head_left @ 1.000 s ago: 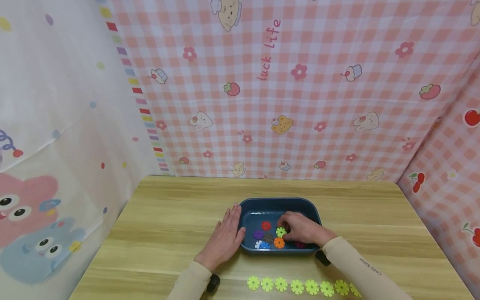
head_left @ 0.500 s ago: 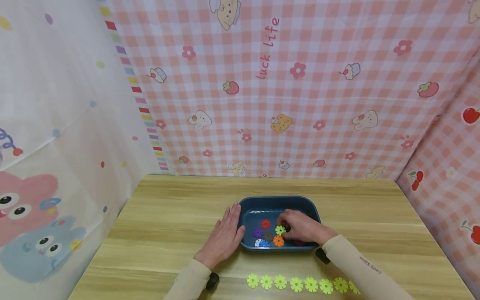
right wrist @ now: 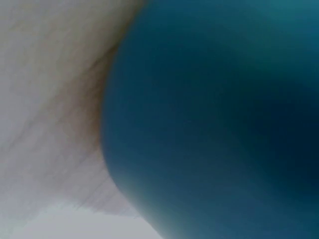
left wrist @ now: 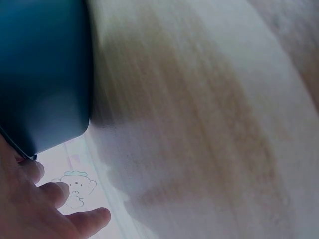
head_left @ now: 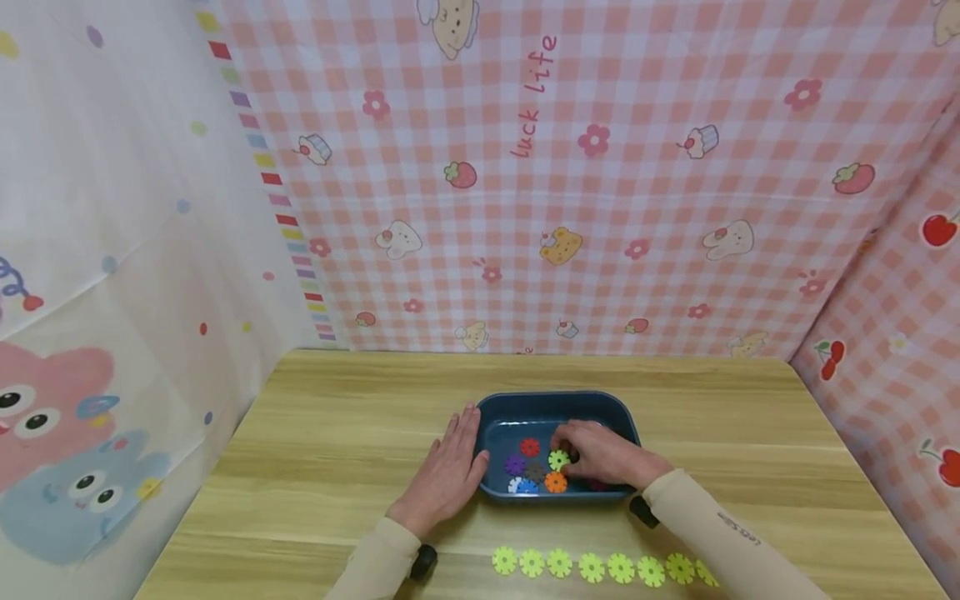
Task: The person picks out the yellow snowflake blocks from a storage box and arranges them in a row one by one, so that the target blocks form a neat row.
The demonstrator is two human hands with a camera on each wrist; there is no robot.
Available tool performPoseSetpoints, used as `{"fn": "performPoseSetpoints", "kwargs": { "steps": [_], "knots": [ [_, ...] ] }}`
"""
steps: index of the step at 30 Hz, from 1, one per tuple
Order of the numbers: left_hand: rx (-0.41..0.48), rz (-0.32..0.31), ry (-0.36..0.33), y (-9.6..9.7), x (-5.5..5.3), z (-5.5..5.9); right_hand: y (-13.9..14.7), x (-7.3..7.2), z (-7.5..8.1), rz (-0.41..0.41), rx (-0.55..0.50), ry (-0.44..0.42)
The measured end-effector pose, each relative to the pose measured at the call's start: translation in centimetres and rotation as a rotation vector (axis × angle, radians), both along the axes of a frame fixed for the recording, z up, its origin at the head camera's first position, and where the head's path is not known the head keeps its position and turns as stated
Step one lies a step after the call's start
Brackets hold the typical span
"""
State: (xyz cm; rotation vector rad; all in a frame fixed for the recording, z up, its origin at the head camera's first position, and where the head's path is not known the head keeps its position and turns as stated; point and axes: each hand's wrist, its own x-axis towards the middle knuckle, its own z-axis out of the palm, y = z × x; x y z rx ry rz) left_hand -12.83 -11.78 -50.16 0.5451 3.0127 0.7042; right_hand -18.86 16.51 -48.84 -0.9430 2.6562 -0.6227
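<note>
A dark blue tray [head_left: 517, 401] stands on the wooden table. My left hand [head_left: 442, 475] rests against the tray's left end with straight fingers, the thumb at the rim; the left wrist view shows its fingers [left wrist: 55, 191] beside the tray wall. Inside the tray, my right hand [head_left: 603, 457] has curled fingers and thumb round the edge of a yellow-green snowflake disc [head_left: 558, 460]. Near it lie a red disc [head_left: 530, 447], an orange disc [head_left: 556, 482], a purple disc [head_left: 514, 465], a grey disc [head_left: 536, 472] and a blue disc [head_left: 527, 487]. The tray's outer wall [right wrist: 189, 129] fills most of the right wrist view.
In front of the tray runs a row of several yellow-green discs [head_left: 559, 563], its right end hidden under the right sleeve [head_left: 727, 533]. A pink checked cloth [head_left: 487, 200] hangs behind the wooden table [head_left: 337, 433], with more printed cloth at both sides.
</note>
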Motion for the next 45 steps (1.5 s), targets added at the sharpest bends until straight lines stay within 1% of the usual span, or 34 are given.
{"fn": "performPoseSetpoints", "kwargs": {
  "steps": [5, 14, 22, 27, 30, 34, 38, 45],
  "knots": [
    [0.005, -0.004, -0.007, 0.0, 0.1, 0.1, 0.2, 0.0, -0.1, 0.027, -0.009, -0.005],
    [0.000, -0.009, 0.007, -0.1, 0.3, -0.2, 0.3, 0.4, -0.3, 0.017, -0.026, -0.058],
    [-0.001, 0.002, -0.004, 0.1, 0.3, -0.3, 0.5, 0.6, -0.2, 0.038, -0.017, -0.020],
    [0.007, -0.002, 0.009, 0.1, 0.2, -0.3, 0.6, 0.5, 0.0, 0.047, -0.038, -0.006],
    [0.002, 0.002, -0.001, 0.2, 0.2, -0.2, 0.7, 0.4, 0.0, 0.044, -0.054, -0.010],
    [0.007, 0.007, -0.009, 0.3, 0.1, -0.1, 0.8, 0.3, 0.3, 0.030, -0.088, -0.033],
    [0.015, 0.002, -0.002, 0.3, 0.1, -0.1, 0.9, 0.3, 0.6, 0.005, -0.126, -0.050],
    [0.030, -0.004, 0.013, 0.1, 0.0, -0.3, 1.6, 0.6, 1.5, -0.069, -0.204, -0.031]
  ]
}}
